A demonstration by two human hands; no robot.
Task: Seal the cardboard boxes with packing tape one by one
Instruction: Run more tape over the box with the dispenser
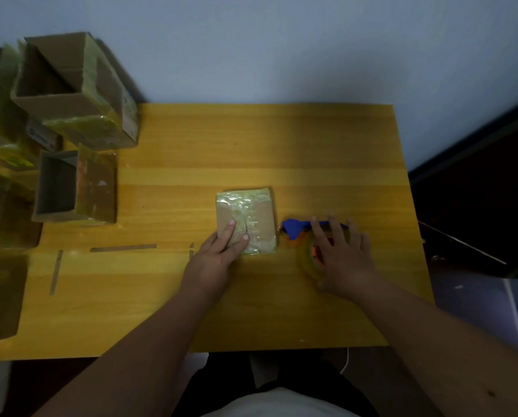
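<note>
Matt cardboard box [259,212] under glossy crinkled tape, on smooth wood-grain table [251,145].

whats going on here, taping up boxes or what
Yes. A person is sealing cardboard boxes at a wooden table. The left hand presses flat on a small box that already has tape across its top. The right hand, fingers spread, rests over the tape dispenser beside it. Open boxes wait at the table's far left.

Yellow wooden table [282,139], blue wall [282,40]
</note>
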